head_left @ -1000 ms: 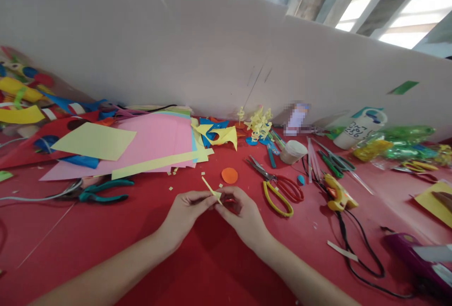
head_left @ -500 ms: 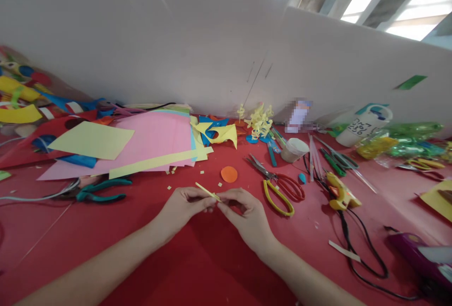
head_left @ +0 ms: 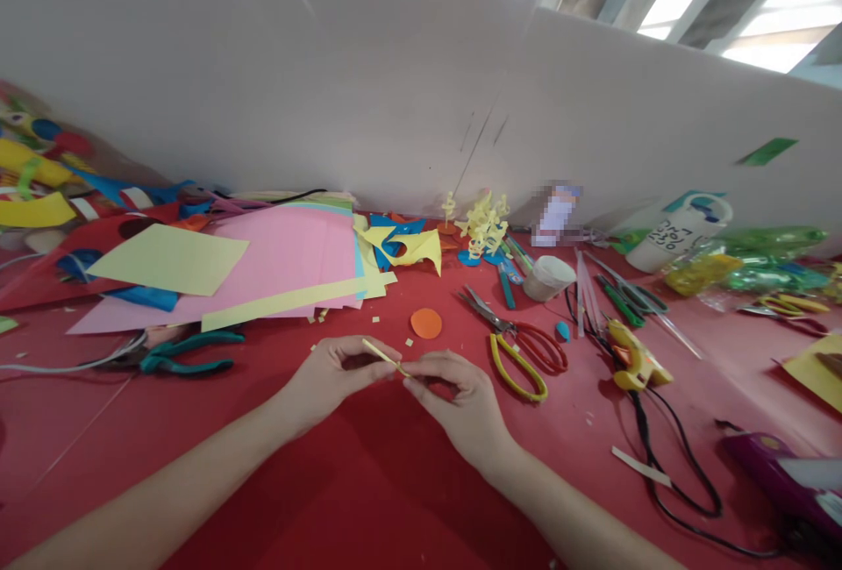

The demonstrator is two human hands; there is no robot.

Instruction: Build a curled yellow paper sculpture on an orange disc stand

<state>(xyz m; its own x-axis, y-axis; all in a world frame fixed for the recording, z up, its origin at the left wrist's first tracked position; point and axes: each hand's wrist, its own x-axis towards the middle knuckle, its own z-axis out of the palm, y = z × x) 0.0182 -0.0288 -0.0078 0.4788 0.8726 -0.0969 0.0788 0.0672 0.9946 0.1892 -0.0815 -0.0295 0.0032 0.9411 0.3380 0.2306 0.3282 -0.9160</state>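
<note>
With a red tabletop beneath and a pale partition rising beyond, left hand and right hand are pinching a thin yellow strip.

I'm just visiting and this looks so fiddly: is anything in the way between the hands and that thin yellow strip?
Nothing visible: the left hand and right hand both hold the thin yellow strip. The orange disc lies beyond them on the table, not between.
</note>
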